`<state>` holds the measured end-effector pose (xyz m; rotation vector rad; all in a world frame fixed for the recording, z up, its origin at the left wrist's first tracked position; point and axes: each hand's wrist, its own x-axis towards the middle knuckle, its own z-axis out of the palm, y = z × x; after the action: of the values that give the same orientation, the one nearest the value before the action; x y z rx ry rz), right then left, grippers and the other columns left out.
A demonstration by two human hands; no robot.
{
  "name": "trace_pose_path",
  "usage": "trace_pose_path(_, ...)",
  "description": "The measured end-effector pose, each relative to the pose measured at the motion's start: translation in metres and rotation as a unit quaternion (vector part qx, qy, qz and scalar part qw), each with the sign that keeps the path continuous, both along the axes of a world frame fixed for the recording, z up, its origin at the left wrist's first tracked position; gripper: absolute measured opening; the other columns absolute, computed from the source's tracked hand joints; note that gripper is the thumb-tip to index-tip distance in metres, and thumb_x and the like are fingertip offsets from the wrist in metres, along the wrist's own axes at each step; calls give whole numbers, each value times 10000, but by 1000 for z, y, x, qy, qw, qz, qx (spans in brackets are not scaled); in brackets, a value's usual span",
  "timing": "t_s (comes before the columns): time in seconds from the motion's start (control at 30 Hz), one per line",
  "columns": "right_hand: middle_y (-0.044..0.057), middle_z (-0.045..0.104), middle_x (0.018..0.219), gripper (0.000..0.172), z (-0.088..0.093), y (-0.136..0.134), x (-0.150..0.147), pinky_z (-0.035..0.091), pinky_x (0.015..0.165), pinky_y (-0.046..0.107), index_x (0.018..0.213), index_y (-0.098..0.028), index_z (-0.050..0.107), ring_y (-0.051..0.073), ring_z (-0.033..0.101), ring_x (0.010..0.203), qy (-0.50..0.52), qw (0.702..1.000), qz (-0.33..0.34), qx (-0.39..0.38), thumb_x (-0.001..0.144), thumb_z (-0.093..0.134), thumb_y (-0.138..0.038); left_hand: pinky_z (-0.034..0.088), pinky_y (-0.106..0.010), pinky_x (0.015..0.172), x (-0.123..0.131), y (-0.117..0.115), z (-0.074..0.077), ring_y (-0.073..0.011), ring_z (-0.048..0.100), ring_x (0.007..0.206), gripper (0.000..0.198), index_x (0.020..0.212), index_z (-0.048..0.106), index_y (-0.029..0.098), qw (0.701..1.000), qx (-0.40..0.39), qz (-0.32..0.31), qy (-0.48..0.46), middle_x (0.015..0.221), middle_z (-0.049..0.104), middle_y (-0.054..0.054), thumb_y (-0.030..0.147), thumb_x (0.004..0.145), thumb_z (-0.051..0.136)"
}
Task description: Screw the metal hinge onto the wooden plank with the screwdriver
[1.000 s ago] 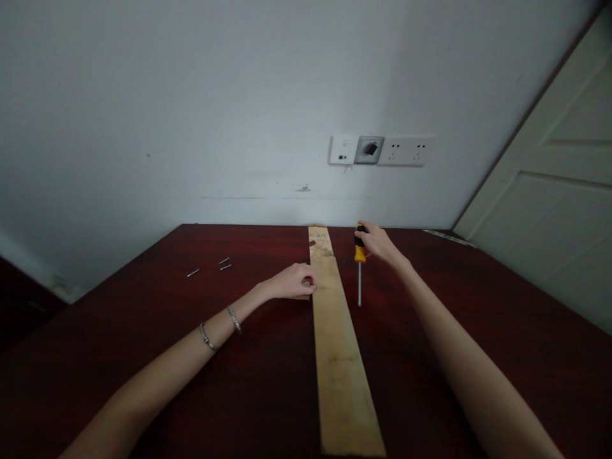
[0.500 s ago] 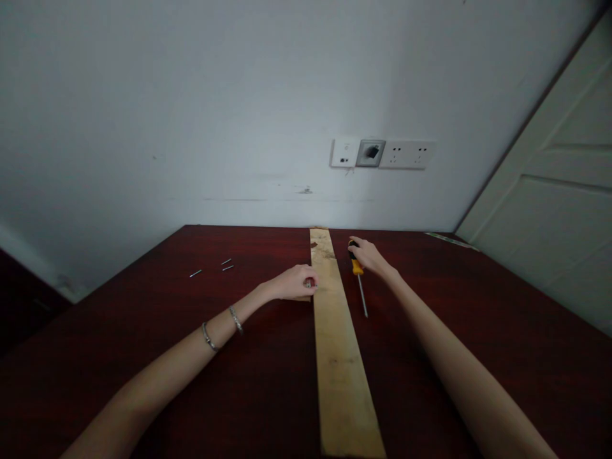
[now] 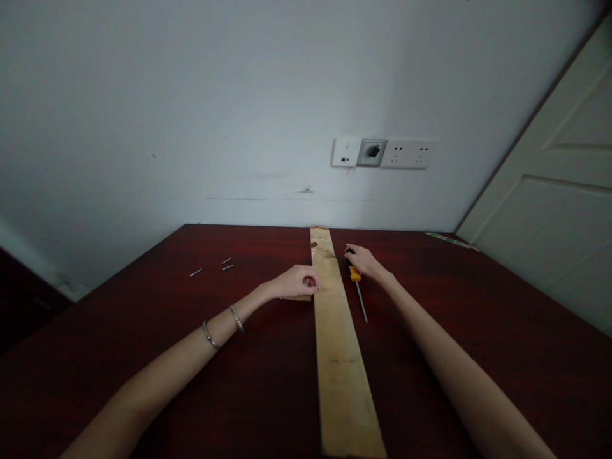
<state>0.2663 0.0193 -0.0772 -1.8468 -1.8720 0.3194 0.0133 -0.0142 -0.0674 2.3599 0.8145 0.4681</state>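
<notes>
A long pale wooden board lies lengthwise on the dark red table. My left hand is closed in a pinch at the board's left edge; what its fingertips hold is too small to name. Under that hand a small wooden piece shows beside the board. To the right of the board, my right hand is wrapped round the black and yellow handle of a screwdriver, whose shaft points down toward the front. Several screws or nails lie on the table at the left.
The table's far edge meets a white wall with sockets at the right. A white panelled door stands at the far right. A thin light strip lies at the table's back right edge.
My right hand has moved slightly left and toward the front with the screwdriver, closer to the board. My left hand has hardly moved.
</notes>
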Motion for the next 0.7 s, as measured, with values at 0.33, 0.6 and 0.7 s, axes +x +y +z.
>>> trace_pose_path(0.33, 90, 586, 1256, 316, -13, 6, 4, 525, 898, 431, 1208, -190, 575, 212, 607, 1063, -11, 1000, 11, -2, 932, 558, -343, 422, -169, 685, -1, 0, 0, -57, 513, 698, 66, 759, 663, 102, 999, -24, -1, -29, 815, 593, -10, 121, 696, 667)
trace_pose_path(0.6, 86, 607, 1209, 318, -16, 6, 6, 534, 874, 424, 1193, -172, 578, 206, 620, 1030, -12, 1000, 7, -17, 927, 567, -346, 417, -166, 684, -1, 2, -2, -59, 523, 710, 70, 759, 675, 95, 1000, -18, -5, -24, 809, 592, -16, 154, 723, 675)
trace_pose_path(0.7, 81, 621, 1175, 309, -15, 4, 7, 539, 858, 416, 1174, -163, 585, 199, 629, 1004, -13, 1000, 9, -21, 925, 570, -346, 413, -162, 661, -2, 3, -3, -55, 515, 680, 75, 763, 675, 95, 1000, -13, -10, -20, 777, 595, -11, 164, 736, 666)
